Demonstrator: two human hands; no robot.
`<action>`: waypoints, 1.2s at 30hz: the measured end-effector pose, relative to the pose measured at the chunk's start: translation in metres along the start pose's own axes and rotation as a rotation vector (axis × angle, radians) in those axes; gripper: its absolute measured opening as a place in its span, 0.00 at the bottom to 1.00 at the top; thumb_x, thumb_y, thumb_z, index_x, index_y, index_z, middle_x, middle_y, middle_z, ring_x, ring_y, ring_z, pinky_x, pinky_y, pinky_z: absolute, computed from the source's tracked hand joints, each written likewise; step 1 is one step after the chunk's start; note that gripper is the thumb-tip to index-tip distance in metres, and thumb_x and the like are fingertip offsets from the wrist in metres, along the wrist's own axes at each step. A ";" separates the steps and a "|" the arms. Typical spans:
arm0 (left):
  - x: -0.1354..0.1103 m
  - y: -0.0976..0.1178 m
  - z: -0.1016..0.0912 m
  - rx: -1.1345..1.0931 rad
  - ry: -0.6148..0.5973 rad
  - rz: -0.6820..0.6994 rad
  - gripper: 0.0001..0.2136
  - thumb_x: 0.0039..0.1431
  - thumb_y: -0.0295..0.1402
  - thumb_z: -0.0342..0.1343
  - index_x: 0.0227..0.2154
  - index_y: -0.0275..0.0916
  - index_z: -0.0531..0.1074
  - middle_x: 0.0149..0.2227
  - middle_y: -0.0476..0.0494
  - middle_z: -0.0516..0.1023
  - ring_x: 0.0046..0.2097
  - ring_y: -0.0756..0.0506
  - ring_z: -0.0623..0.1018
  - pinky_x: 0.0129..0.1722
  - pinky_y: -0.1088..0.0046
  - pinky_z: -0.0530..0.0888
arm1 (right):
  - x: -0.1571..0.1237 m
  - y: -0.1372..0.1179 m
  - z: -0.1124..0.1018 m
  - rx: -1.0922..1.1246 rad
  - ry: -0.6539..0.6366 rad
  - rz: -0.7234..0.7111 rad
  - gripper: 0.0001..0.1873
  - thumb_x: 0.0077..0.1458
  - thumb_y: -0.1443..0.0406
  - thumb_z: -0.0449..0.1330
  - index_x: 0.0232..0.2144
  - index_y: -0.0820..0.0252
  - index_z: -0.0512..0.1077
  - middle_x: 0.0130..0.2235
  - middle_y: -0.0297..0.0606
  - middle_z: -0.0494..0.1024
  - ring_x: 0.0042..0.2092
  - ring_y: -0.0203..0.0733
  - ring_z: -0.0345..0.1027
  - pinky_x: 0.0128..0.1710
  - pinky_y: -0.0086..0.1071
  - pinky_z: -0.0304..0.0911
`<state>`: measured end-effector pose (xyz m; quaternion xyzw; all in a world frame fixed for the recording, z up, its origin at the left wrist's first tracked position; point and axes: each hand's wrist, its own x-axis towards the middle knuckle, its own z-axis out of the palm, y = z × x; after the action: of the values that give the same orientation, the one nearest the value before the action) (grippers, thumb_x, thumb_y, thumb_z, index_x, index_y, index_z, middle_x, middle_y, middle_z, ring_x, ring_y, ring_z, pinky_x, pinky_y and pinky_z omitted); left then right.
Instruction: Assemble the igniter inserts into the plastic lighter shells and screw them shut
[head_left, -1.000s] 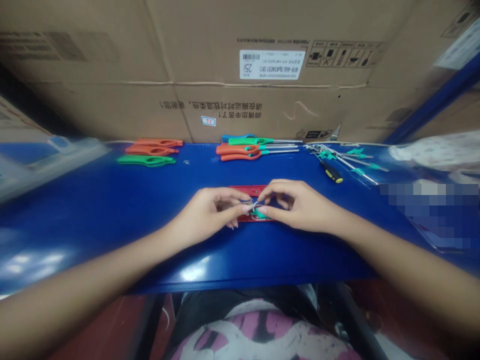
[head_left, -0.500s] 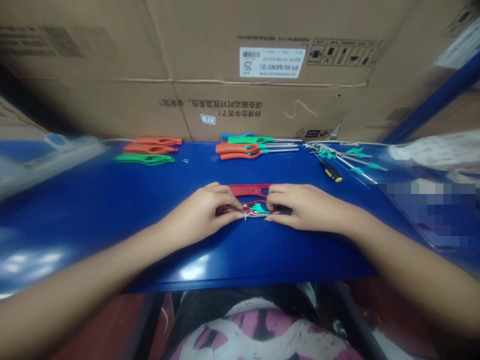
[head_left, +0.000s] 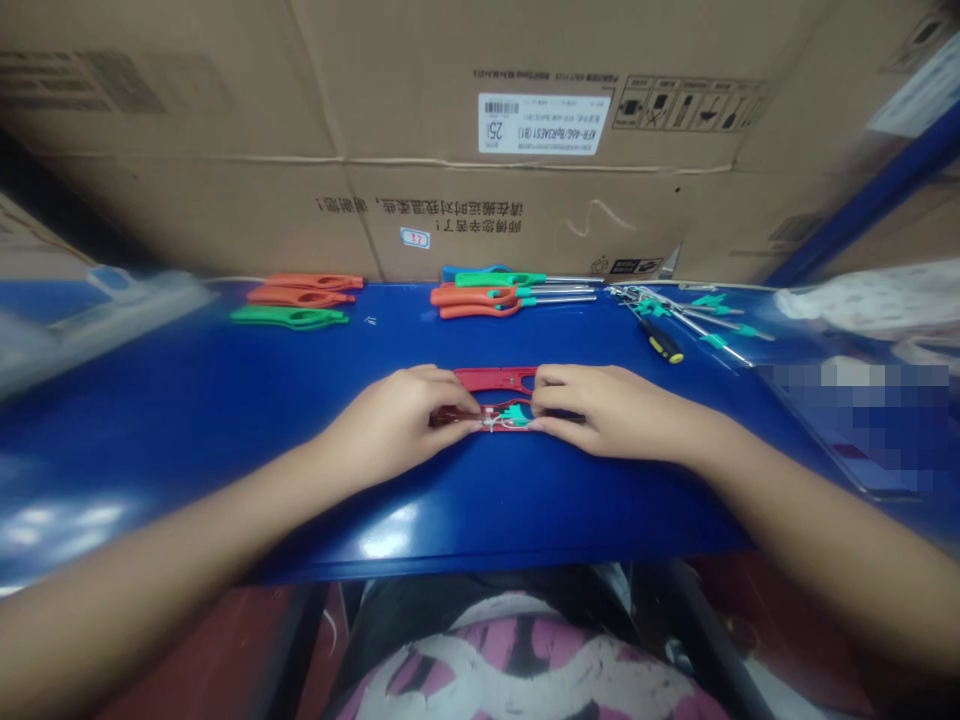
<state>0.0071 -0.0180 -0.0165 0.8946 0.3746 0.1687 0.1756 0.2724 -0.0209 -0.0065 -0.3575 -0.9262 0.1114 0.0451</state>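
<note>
A red lighter half-shell (head_left: 504, 428) lies on the blue table between my hands, with a green trigger (head_left: 514, 414), a white wire and small inner parts showing in it. My left hand (head_left: 416, 410) is closed on its left end, thumb and fingers gripping the edges. Its right end is pinched by my right hand (head_left: 592, 408), whose fingers hide that part. Just behind, a second red half-shell (head_left: 495, 380) lies flat, partly covered by both hands' knuckles.
Orange and green shells (head_left: 300, 298) lie at the back left. Assembled long-nosed lighters (head_left: 480, 300) rest at the back middle. Metal rods with green parts (head_left: 712, 340) and a black-yellow screwdriver (head_left: 664, 345) are at the right. A cardboard wall (head_left: 225, 200) stands behind.
Both hands stay around the red half-shell with only slight finger shifts. My left fingertips have drawn back a little to the left, and more of the white wire shows.
</note>
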 end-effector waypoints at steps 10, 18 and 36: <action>0.000 -0.002 -0.003 -0.012 -0.052 -0.010 0.10 0.65 0.35 0.57 0.43 0.42 0.82 0.39 0.44 0.81 0.40 0.45 0.79 0.39 0.72 0.73 | 0.001 0.002 0.004 0.061 0.023 0.001 0.10 0.67 0.60 0.55 0.38 0.58 0.74 0.43 0.39 0.75 0.41 0.40 0.70 0.36 0.31 0.60; -0.002 -0.003 0.001 -0.009 -0.042 -0.051 0.09 0.64 0.35 0.59 0.41 0.43 0.83 0.37 0.44 0.80 0.36 0.47 0.78 0.37 0.73 0.72 | 0.004 -0.004 0.009 0.169 0.072 0.065 0.05 0.62 0.64 0.59 0.37 0.58 0.74 0.40 0.37 0.76 0.35 0.37 0.67 0.32 0.30 0.56; 0.000 -0.001 -0.003 -0.056 -0.077 -0.144 0.08 0.63 0.33 0.60 0.42 0.45 0.83 0.37 0.46 0.79 0.35 0.48 0.76 0.35 0.73 0.69 | 0.008 -0.009 0.014 0.177 0.156 0.106 0.08 0.62 0.65 0.58 0.33 0.59 0.76 0.36 0.36 0.79 0.35 0.36 0.68 0.33 0.30 0.55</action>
<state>0.0050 -0.0168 -0.0139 0.8660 0.4260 0.1314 0.2266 0.2583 -0.0245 -0.0182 -0.4080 -0.8863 0.1668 0.1424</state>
